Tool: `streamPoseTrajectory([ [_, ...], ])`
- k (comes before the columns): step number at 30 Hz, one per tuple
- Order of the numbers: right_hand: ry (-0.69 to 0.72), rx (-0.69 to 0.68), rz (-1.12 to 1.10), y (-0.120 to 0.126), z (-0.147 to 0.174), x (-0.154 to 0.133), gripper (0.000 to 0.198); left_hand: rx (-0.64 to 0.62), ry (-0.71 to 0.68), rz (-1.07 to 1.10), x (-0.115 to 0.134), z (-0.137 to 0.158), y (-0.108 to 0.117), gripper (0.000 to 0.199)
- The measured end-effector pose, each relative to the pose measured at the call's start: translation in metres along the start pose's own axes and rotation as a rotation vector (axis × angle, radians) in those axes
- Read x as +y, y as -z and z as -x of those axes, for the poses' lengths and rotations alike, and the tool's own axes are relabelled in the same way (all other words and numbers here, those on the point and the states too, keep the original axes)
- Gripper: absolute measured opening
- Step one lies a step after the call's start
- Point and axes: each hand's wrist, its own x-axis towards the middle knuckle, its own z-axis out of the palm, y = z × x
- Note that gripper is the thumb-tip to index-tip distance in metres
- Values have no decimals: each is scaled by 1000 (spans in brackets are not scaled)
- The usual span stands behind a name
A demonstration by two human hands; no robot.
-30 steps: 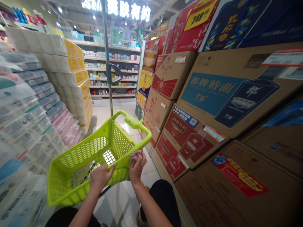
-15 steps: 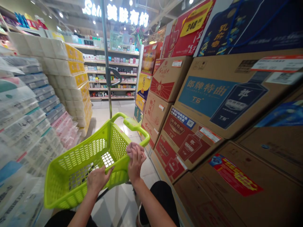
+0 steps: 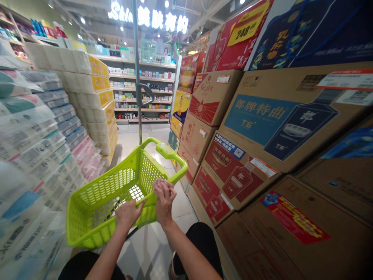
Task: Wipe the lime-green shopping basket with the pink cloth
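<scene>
Since a second ago, the right hand [image 3: 164,204] has moved a little to the left along the near rim of the green basket [image 3: 148,213], away from its handle [image 3: 167,151]; so the pink cloth [image 3: 160,186], bunched under its fingers, now seems to lie over the top of the rim and not at its outer side. The left hand [image 3: 127,215] remains grasping the same rim, farther left. The basket stands in the aisle, just before the person's knees [image 3: 204,245]. On the right, stacked cartons [image 3: 259,120] stand near and limit the room; on the left are plastic-wrapped packs [image 3: 37,124]. Beyond the handle rises a metal pole [image 3: 136,58], and far behind are shelves [image 3: 125,85] with small goods.
</scene>
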Motion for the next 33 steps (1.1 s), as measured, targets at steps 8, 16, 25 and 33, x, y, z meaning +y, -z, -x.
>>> streamPoseTrajectory([
  [8, -98, 126, 33, 35, -52, 31, 42, 84, -172, -53, -30, 6, 6, 58],
  [16, 254, -297, -76, 7, -13, -13, 48, 18, -132, -88, -38, 0, -10, 49],
  [25, 13, -88, 33, -10, -29, -22, 41, -16, -185, -13, -37, -4, -1, 39],
  [33, -75, -64, 53, 10, -36, -1, 42, 243, -289, 39, -64, 23, -2, 36],
])
